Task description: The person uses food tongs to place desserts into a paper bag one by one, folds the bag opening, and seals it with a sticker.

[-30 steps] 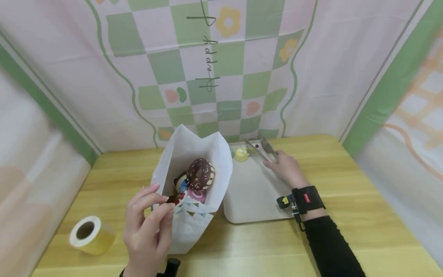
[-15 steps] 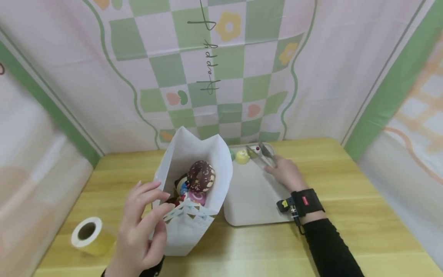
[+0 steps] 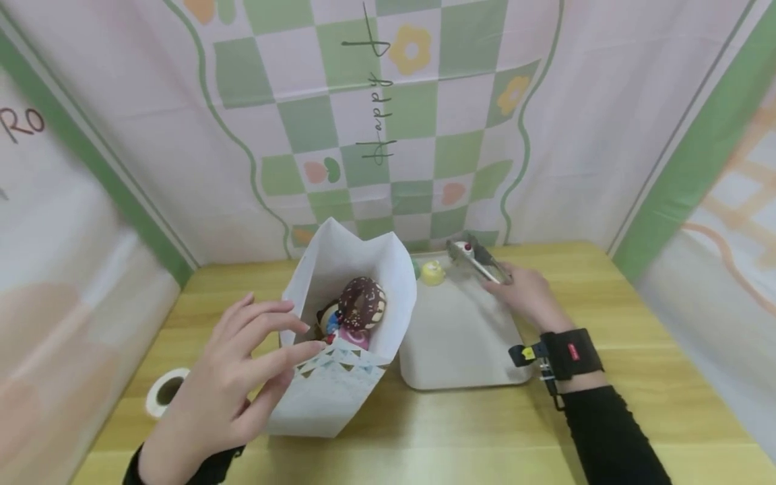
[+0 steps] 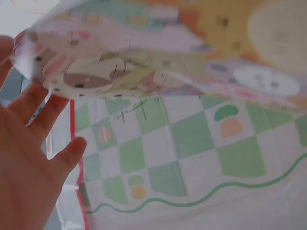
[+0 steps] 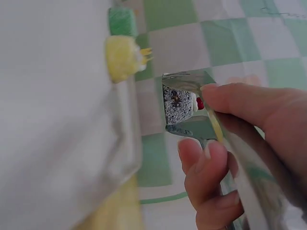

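Right hand (image 3: pixel 527 295) grips tongs (image 5: pixel 250 173) pointing away, leftward; left hand (image 3: pixel 233 367) spread beside bag (image 3: pixel 330 401).

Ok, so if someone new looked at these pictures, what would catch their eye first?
Probably the chocolate-coloured donut near the middle of the head view, lying inside the open paper bag. Next, the small red-topped cake pinched in the metal tongs, which the right hand holds at the far end of the tray. Behind it all, the green-and-white checked backdrop stands out.
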Available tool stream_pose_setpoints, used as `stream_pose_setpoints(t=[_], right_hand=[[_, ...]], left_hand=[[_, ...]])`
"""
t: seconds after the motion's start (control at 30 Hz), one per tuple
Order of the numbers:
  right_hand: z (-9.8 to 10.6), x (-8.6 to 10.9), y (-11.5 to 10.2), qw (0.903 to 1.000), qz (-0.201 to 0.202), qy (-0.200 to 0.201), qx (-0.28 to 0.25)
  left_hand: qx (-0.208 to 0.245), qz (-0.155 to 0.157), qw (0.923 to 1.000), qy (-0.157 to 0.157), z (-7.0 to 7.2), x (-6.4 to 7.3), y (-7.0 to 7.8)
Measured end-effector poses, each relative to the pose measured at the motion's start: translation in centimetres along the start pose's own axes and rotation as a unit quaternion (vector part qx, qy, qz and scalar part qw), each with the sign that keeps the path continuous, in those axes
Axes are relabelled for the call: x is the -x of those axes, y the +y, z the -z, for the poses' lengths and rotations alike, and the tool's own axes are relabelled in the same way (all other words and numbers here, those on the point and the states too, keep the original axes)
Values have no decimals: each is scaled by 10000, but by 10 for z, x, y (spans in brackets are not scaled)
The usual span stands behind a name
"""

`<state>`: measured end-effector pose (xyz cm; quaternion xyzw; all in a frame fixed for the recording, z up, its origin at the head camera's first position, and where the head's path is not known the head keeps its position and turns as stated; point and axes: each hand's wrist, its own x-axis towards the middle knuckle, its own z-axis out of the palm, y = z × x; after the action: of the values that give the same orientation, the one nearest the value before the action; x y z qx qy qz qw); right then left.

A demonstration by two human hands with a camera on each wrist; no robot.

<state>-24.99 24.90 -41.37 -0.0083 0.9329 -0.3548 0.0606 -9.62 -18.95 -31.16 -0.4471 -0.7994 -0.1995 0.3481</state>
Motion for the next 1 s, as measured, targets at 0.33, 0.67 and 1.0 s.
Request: stream_pose_setpoints(t=[0.33,0.67,1.0], right_hand=[[54,37,-59,9924,1051,79,632],[89,69,-119,9731,1895,-459,1227],[94,81,-159,9310,2832,-904,2116]], left_hand=[[25,-167,9974,-707,16,-12,-12],[-56,-324,9968,-734,11,-10,-11],[105,-662,9968,-426,6,-14,-13]])
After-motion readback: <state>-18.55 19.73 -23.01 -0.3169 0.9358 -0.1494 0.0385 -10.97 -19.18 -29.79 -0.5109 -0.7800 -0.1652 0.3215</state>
